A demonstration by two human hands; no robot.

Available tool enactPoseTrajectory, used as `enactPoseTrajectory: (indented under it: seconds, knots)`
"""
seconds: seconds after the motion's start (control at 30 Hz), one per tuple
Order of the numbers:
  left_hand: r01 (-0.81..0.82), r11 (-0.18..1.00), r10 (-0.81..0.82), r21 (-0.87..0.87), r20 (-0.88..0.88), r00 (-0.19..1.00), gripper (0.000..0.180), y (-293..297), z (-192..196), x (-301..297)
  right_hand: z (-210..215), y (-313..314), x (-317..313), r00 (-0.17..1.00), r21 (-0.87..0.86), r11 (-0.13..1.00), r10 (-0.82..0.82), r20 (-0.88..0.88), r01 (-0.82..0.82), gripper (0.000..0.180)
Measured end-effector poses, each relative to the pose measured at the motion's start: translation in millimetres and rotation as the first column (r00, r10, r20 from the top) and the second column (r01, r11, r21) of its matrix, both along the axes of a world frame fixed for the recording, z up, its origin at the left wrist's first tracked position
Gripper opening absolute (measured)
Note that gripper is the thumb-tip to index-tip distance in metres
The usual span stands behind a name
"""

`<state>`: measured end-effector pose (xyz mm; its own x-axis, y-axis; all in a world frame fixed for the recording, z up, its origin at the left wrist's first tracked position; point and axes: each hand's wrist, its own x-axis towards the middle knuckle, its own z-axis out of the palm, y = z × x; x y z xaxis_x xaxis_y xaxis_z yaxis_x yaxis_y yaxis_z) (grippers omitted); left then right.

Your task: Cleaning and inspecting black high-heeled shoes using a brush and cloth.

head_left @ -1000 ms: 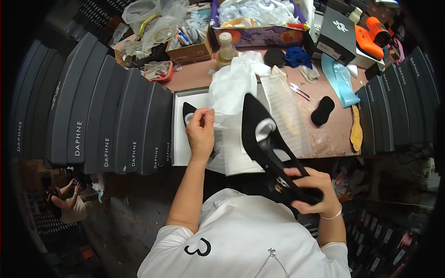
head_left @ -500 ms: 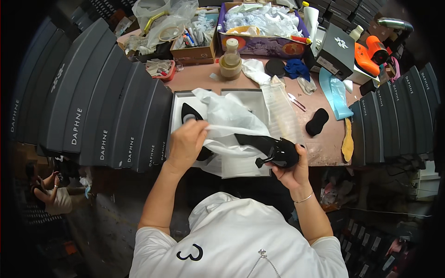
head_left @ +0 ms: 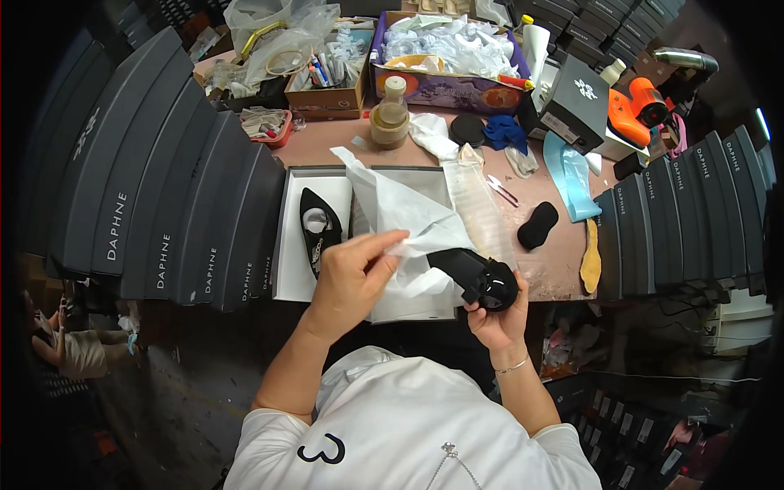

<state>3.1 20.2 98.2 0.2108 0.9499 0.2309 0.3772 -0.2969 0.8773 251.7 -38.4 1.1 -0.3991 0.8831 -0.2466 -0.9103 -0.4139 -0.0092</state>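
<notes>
My right hand (head_left: 500,318) grips a black high-heeled shoe (head_left: 457,265) by its glossy heel end, above the box's front right edge. White tissue paper (head_left: 408,208) drapes over the front of that shoe. My left hand (head_left: 355,278) has its thumb and forefinger closed at the paper's lower left edge. Beneath both hands lies an open shoebox (head_left: 287,282) with a pale inside. In its left part rests another black pointed shoe (head_left: 323,224), with a pale patch on the insole and a shiny ornament. The paper hides part of the box.
Dark shoeboxes (head_left: 175,188) stand in rows at left and right (head_left: 682,196). Behind are a glue bottle (head_left: 390,118), a purple carton (head_left: 449,86) of crumpled paper and an orange heat gun (head_left: 629,114). A black pad (head_left: 537,226), tweezers (head_left: 502,190) and yellow insole (head_left: 590,257) lie right.
My left hand has moved right and down along the tissue paper, uncovering the shoe in the box. The paper now bunches around the held shoe's front. The view has shifted slightly.
</notes>
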Motion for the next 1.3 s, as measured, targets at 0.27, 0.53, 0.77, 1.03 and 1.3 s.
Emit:
enactPoseTrajectory:
  seconds: [0.27, 0.53, 0.77, 1.03, 1.3]
  knots:
    - [0.151, 0.833, -0.142, 0.532, -0.057, 0.988, 0.041, -44.8, -8.5, 51.4, 41.6, 2.2, -77.7, 0.6, 0.4, 0.912, -0.369, 0.709, 0.089, 0.04]
    - [0.164, 0.789, -0.263, 0.592, 0.084, 0.961, 0.042, -51.5, -32.3, 53.6, 10.7, 24.0, -58.7, 0.704, 0.491, 0.871, -0.359, 0.613, 0.017, 0.042]
    - [0.174, 0.808, -0.269, 0.563, 0.09, 0.959, 0.033, -60.2, -50.9, 63.8, -49.8, 28.6, -61.9, -0.248, 0.203, 0.782, -0.415, 0.875, -0.589, 0.049]
    - [0.048, 0.932, 0.236, -0.36, 0.701, 0.674, 0.113, -52.2, -40.3, 10.2, 0.8, 36.2, -55.0, 0.588, 0.471, 0.834, -0.235, 0.774, -0.286, 0.046]
    - [-0.068, 0.922, 0.384, -0.382, 0.874, 0.298, 0.049, 46.8, -25.1, -23.3, 95.8, 95.9, -60.9, -0.062, 0.534, 0.35, -0.874, 0.482, -0.77, 0.057]
